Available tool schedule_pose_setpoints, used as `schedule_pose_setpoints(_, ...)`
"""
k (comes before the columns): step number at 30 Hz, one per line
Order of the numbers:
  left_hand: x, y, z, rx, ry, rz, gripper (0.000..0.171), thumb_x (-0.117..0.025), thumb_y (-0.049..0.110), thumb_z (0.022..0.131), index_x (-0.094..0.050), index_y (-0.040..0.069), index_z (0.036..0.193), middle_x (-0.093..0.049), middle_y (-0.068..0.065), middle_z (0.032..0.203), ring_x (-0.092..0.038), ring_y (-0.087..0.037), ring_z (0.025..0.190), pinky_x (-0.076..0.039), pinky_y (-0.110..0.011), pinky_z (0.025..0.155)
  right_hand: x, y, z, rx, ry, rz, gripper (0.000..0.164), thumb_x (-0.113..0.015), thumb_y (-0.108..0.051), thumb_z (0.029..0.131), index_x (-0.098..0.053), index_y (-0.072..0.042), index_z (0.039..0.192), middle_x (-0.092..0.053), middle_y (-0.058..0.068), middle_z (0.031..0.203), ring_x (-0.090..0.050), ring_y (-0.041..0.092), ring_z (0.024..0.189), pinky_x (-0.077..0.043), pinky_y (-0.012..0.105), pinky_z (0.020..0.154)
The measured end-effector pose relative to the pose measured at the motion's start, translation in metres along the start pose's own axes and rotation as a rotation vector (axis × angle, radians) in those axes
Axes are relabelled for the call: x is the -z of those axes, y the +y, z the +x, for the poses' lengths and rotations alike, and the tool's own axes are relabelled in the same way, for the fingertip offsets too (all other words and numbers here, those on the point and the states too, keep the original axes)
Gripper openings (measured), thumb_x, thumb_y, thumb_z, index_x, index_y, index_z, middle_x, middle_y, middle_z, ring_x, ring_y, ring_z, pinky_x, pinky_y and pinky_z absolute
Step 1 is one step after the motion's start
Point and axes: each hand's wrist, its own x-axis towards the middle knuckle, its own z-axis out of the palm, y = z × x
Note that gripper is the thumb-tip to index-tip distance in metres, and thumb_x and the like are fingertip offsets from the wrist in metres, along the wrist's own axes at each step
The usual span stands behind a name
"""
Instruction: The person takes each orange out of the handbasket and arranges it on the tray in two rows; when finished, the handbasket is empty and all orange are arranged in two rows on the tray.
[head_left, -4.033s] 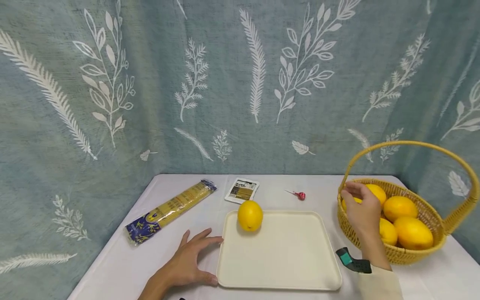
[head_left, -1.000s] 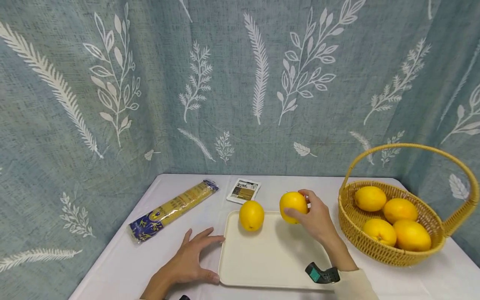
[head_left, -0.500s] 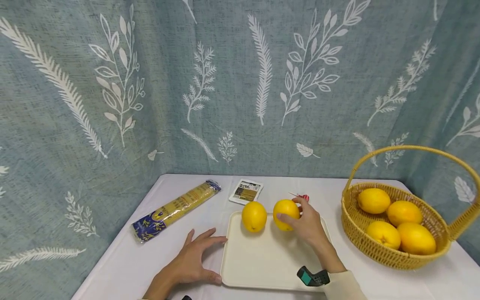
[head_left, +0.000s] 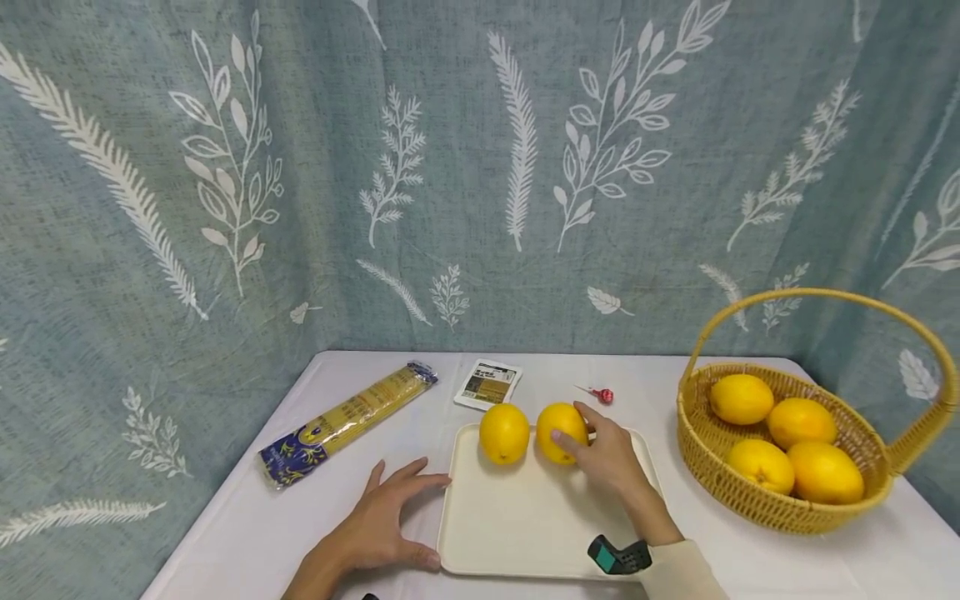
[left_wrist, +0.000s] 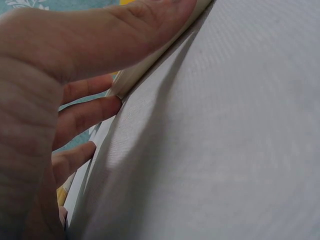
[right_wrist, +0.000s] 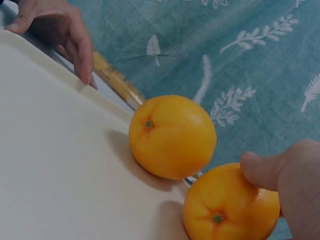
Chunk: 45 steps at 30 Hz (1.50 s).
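Note:
My right hand [head_left: 609,457] grips an orange [head_left: 561,433] between thumb and fingers, low over the back of the cream tray [head_left: 540,525]. Just left of it sits a second orange [head_left: 504,434], near the tray's back left corner. In the right wrist view the held orange [right_wrist: 230,205] shows its stem end, with my thumb [right_wrist: 265,170] on its upper side. My left hand [head_left: 378,521] is spread at the tray's left side. Its thumb [left_wrist: 150,25] and fingertips touch the tray's edge in the left wrist view.
A wicker basket [head_left: 697,450] with several oranges stands at the right, its tall handle arching up. Behind the tray lie a small white packet [head_left: 489,384] and a red lollipop [head_left: 602,395]. A bag of spaghetti [head_left: 348,423] lies at the left. A patterned curtain [head_left: 450,167] hangs behind.
My right hand has taken an orange out of the basket, carried it left over the tray and lowered it beside the other orange. My left hand has stayed at the tray's edge.

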Motion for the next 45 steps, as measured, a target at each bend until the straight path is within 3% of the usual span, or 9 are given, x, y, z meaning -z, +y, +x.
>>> schedule_pose_setpoints(6, -0.002, -0.001, 0.0, -0.021, -0.002, -0.003, 0.099, -0.09, 0.062, 0.054, -0.06, 0.024, 0.14, -0.05, -0.018, 0.151, -0.035, -0.046, 0.145, 0.005, -0.074, 0.117, -0.003, 0.002, 0.0, -0.005, -0.023, 0.045, 0.067, -0.079, -0.033, 0.087, -0.055, -0.004, 0.143, -0.068, 0.016, 0.116, -0.064, 0.027, 0.099, -0.058, 0.04, 0.08)
schedule_pose_setpoints(12, -0.001, -0.002, 0.0, -0.028, 0.019, 0.0, 0.096, -0.091, 0.061, 0.055, -0.06, 0.025, 0.139, -0.052, -0.017, 0.15, -0.036, -0.046, 0.144, 0.004, -0.074, 0.117, -0.007, 0.0, 0.002, 0.01, -0.014, 0.057, 0.071, -0.082, -0.038, 0.085, -0.057, 0.001, 0.139, -0.068, 0.015, 0.11, -0.063, 0.026, 0.094, -0.057, 0.038, 0.076)
schedule_pose_setpoints(20, -0.001, -0.002, -0.003, -0.031, 0.021, 0.023, 0.098, -0.09, 0.063, 0.054, -0.061, 0.023, 0.139, -0.053, -0.018, 0.149, -0.038, -0.046, 0.144, 0.003, -0.076, 0.116, -0.008, 0.003, 0.0, -0.01, -0.019, 0.076, 0.072, -0.083, -0.04, 0.083, -0.058, 0.0, 0.138, -0.07, 0.015, 0.106, -0.065, 0.023, 0.087, -0.058, 0.037, 0.074)
schedule_pose_setpoints(30, -0.001, -0.002, 0.0, -0.029, 0.016, 0.02, 0.098, -0.09, 0.063, 0.055, -0.06, 0.025, 0.14, -0.053, -0.014, 0.15, -0.035, -0.045, 0.146, 0.003, -0.074, 0.117, 0.005, 0.001, 0.0, -0.045, -0.053, 0.036, 0.079, -0.081, -0.043, 0.084, -0.051, -0.001, 0.144, -0.068, 0.021, 0.115, -0.068, 0.028, 0.09, -0.06, 0.046, 0.083)
schedule_pose_setpoints(38, -0.001, 0.0, 0.0, -0.034, 0.013, 0.017, 0.1, -0.089, 0.064, 0.054, -0.06, 0.023, 0.14, -0.053, -0.013, 0.15, -0.035, -0.044, 0.146, 0.004, -0.075, 0.117, 0.012, -0.003, -0.001, -0.051, -0.058, 0.088, 0.075, -0.08, -0.038, 0.087, -0.049, -0.002, 0.146, -0.064, 0.023, 0.12, -0.07, 0.017, 0.066, -0.06, 0.037, 0.071)
schedule_pose_setpoints(40, -0.001, 0.0, 0.0, -0.026, 0.011, 0.017, 0.101, -0.089, 0.065, 0.053, -0.06, 0.024, 0.14, -0.053, -0.013, 0.15, -0.034, -0.044, 0.146, 0.004, -0.074, 0.117, 0.014, -0.004, -0.001, -0.038, -0.055, 0.085, 0.073, -0.079, -0.037, 0.089, -0.05, -0.002, 0.145, -0.064, 0.024, 0.121, -0.07, 0.017, 0.068, -0.06, 0.036, 0.069)
schedule_pose_setpoints(45, -0.001, -0.001, -0.001, -0.016, 0.01, 0.016, 0.101, -0.089, 0.065, 0.052, -0.06, 0.024, 0.14, -0.052, -0.013, 0.151, -0.034, -0.043, 0.147, 0.004, -0.072, 0.119, 0.023, -0.008, -0.001, 0.011, -0.023, 0.033, 0.064, -0.073, -0.036, 0.093, -0.052, -0.001, 0.143, -0.064, 0.025, 0.123, -0.07, 0.03, 0.093, -0.061, 0.043, 0.08)
